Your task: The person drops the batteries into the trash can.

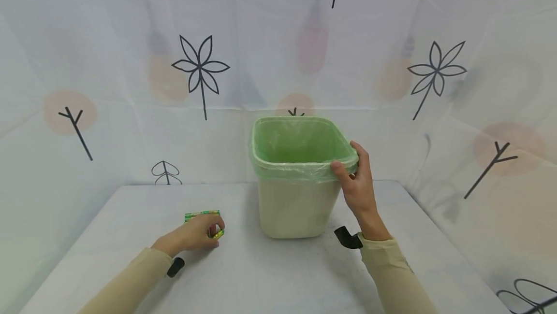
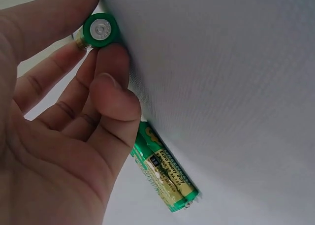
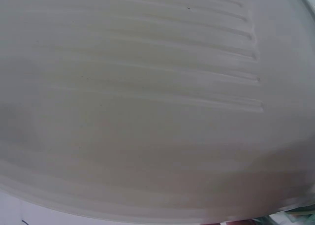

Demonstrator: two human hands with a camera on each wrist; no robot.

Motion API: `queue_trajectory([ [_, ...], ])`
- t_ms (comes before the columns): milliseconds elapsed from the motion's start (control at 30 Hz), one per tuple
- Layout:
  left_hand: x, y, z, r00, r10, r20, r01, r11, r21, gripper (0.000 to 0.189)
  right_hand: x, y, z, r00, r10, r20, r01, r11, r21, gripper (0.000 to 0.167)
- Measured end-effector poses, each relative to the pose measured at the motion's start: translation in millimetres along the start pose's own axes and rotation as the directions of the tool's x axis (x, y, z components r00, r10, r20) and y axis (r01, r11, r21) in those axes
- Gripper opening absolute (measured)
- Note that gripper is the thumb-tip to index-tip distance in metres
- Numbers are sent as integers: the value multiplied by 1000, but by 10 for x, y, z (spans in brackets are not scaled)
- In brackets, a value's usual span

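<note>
My left hand (image 1: 193, 233) is low over the left part of the table, pinching a green and gold AA battery (image 2: 101, 29) between thumb and fingers. The battery's flat silver end faces the left wrist camera. Just beyond that hand lie more batteries (image 1: 202, 214) of the same kind, side by side on the table; the hand partly covers them. A cream waste bin (image 1: 291, 207) stands upright near the middle, lined with a thin green bag (image 1: 300, 173) folded over its rim. My right hand (image 1: 360, 191) grips the bin's right front corner, thumb outside. The right wrist view is filled by the bin's ribbed wall (image 3: 147, 126).
The white table (image 1: 261, 275) reaches back to a pale cloth backdrop (image 1: 261, 63) with printed flowers and twigs. More of this cloth hangs along both sides. A black strap piece (image 1: 348, 237) sticks out at the right wrist, another (image 1: 176, 267) at the left.
</note>
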State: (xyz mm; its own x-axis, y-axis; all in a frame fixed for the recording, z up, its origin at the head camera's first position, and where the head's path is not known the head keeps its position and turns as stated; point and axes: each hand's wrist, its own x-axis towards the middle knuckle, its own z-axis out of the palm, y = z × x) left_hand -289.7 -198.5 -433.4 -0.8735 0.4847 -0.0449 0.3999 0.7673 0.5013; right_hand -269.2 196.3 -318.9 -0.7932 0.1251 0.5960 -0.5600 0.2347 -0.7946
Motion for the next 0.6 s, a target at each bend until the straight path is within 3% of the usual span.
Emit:
queue_trajectory([
  [400,-11,15,-7,1000,8,3,-8,1000,3,31,1,-3,6,1000,-6,-10,7,1000,12,62],
  [600,0,6,-2,999,45,11,-45,999,-17,29,0,-1,5,1000,-6,-11,6,1000,18,62],
])
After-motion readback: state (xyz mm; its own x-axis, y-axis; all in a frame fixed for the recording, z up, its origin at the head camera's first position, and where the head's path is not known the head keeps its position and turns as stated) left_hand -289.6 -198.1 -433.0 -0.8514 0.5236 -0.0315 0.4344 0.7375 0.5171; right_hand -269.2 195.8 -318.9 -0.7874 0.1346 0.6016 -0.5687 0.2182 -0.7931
